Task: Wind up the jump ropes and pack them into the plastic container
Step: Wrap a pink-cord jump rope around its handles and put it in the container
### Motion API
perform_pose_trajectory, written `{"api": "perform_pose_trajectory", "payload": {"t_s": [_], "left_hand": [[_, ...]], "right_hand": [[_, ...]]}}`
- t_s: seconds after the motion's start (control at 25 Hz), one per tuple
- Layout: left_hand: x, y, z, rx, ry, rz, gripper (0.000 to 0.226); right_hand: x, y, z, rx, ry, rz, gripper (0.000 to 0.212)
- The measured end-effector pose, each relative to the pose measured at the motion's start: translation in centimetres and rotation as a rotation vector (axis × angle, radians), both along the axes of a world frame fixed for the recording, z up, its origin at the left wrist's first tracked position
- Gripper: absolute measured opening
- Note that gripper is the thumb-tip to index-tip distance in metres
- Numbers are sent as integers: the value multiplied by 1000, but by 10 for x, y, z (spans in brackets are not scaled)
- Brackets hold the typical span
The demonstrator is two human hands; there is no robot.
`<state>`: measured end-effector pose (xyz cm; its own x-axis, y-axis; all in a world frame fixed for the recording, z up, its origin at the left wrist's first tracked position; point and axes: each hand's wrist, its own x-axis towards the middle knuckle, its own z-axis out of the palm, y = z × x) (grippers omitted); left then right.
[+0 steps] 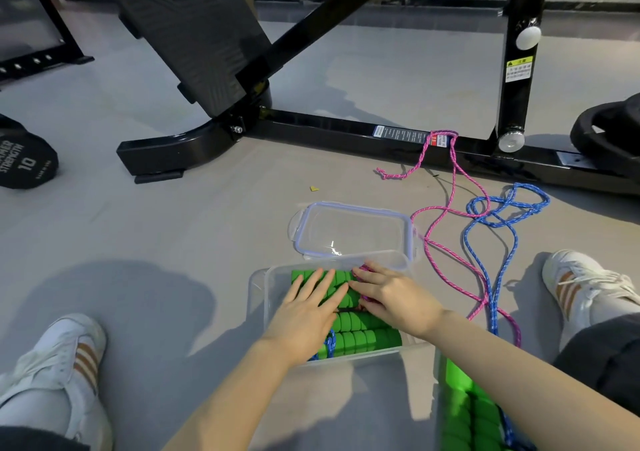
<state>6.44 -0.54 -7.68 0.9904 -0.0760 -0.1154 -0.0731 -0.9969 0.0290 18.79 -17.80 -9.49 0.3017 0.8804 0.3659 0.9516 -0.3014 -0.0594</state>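
Left hand (pixel 304 312) pressed flat, fingers straight, on green handles (pixel 367 322) in container (pixel 256 294). Right hand (pixel 391 298) lay on pink rope (pixel 364 268); grip unclear.

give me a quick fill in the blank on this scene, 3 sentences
1. The left hand lies flat on ____ handles in the container.
2. The lid lies on the ____, just beyond the container.
3. The rope hooked over the machine frame is ____.

Missing words: green; floor; pink
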Motion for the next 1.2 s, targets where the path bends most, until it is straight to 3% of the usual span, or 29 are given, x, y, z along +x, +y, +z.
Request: {"api": "perform_pose_trajectory", "payload": {"t_s": [0.16, 0.32, 0.48, 0.64, 0.84, 0.96, 1.08, 1.2], "left_hand": [[3, -1, 1, -54, 168, 52, 56], [6, -3, 2, -44, 241, 70, 55], [11, -3, 5, -92, 160, 108, 49], [16, -7, 4, -64, 48, 153, 45], [18, -20, 1, -57, -3, 239, 47], [13, -25, 3, -118, -78, 224, 45], [8, -21, 5, -214, -86, 126, 24], [2, -16, 8, -185, 47, 74, 41]], "right_hand": [[1, 4, -1, -43, 84, -28, 31], [0, 5, 3, -99, 15, 19, 26], [4, -1, 7, -220, 7, 16, 45], [7, -1, 16, -451, 81, -7, 47], [-4, 4, 11, -267, -70, 8, 49], [-5, 3, 7, -204, 17, -1, 48], [-4, 1, 4, -170, 88, -21, 42], [-4, 0, 4, -165, 119, -38, 40]]}}
